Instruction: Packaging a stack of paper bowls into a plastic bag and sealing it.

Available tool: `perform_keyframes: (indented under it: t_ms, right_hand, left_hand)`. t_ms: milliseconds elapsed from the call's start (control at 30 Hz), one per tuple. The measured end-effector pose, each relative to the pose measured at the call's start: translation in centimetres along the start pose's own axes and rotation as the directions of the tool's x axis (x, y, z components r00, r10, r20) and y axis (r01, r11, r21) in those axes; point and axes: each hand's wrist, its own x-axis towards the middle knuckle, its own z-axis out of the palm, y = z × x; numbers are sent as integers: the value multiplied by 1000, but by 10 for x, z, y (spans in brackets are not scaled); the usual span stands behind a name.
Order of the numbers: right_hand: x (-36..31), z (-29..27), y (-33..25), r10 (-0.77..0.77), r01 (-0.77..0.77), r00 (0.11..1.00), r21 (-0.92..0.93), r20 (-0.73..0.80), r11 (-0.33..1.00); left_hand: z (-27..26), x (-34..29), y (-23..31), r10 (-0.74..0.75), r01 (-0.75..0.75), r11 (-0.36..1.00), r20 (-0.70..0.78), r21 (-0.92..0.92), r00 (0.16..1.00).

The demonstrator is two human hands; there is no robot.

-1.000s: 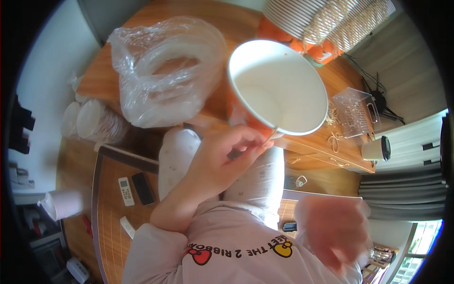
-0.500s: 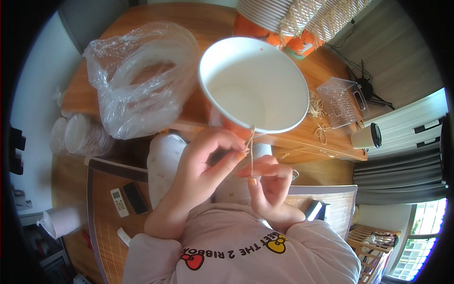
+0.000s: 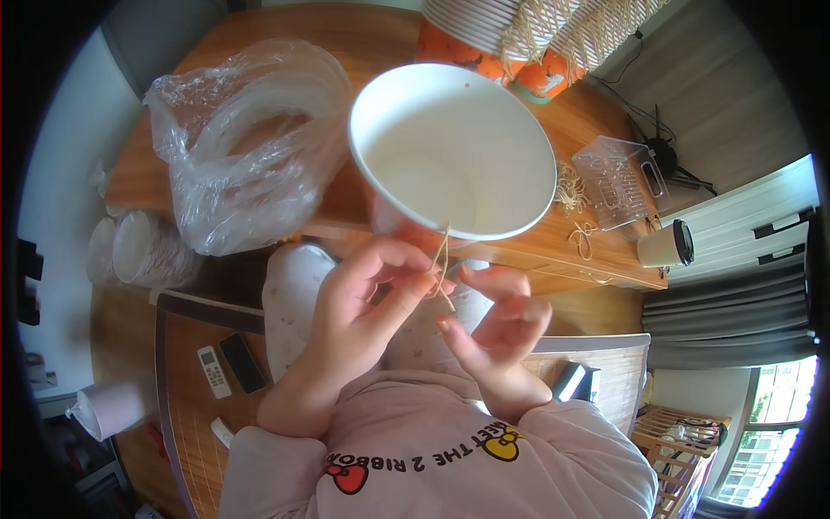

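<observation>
A large white-lined paper bucket (image 3: 510, 147) with an orange outside lies tilted at the table's front edge, its mouth facing me. A thin twine string (image 3: 444, 251) hangs from its near rim. My left hand (image 3: 367, 298) pinches the string between thumb and fingers just below the rim. Just to the right of the string's loose end, my right hand (image 3: 501, 333) holds nothing, its thumb and index finger apart and the other fingers curled.
A clear plastic bag (image 3: 251, 147) lies left on the wooden table (image 3: 363, 35). Stacked buckets with twine (image 3: 493, 35) stand behind. To the right are loose twine (image 3: 571, 186), a clear acrylic box (image 3: 618, 182) and a lidded cup (image 3: 666, 245). A remote (image 3: 213, 372) and phone (image 3: 242, 363) lie at lower left.
My right hand has let go of the string and moved slightly right, thumb and index finger parting. My left hand still pinches the string. The whole view has shifted slightly.
</observation>
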Motion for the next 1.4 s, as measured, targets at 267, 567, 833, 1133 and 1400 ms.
perform_keyframes:
  t_ms: [267,567,833,1133,1400]
  right_hand:
    - [-3,-8,3,-138,138,990,-130,11,982]
    - [3,-3,3,-99,103,995,-199,30,974]
    - [5,3,5,-89,100,995,-299,50,949]
    - [7,1,8,-135,127,991,-290,-8,949]
    - [24,-1,-11,-220,247,969,-359,115,900]
  left_hand:
    - [-7,-1,-5,-35,33,997,37,67,999]
    - [-16,11,-23,259,-275,953,132,124,957]
    - [-11,16,-24,218,-235,963,133,135,967]
    - [-7,17,-28,297,-301,873,72,383,952]
    - [-10,-1,-18,292,-275,888,10,368,956]
